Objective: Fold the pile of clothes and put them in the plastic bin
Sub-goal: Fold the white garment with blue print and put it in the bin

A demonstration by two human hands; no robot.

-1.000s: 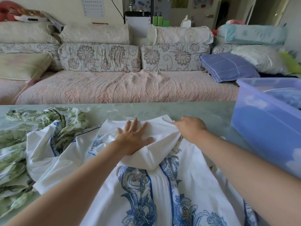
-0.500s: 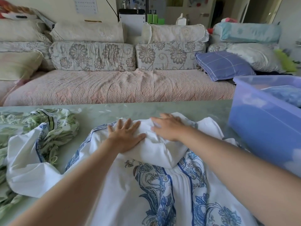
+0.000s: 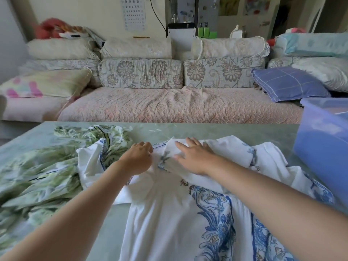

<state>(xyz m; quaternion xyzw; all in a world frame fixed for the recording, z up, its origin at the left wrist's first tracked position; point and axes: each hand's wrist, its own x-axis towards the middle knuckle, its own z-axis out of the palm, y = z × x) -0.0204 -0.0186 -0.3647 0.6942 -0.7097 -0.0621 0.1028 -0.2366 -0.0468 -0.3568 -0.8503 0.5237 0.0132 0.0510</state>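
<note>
Our right hand [image 3: 194, 157] lies flat, fingers straight, pressing a folded-over flap of the white garment with blue flowers [image 3: 169, 213], which is spread across the green table [image 3: 207, 132] in front of us. Our left hand [image 3: 138, 159] sits just beside it, fingers curled and pinching the garment's cloth near its blue trim. A crumpled green leaf-print pile [image 3: 37, 176] lies to the left, touching the garment. The blue plastic bin [image 3: 323, 147] stands at the table's right edge, near the garment's far sleeve
</note>
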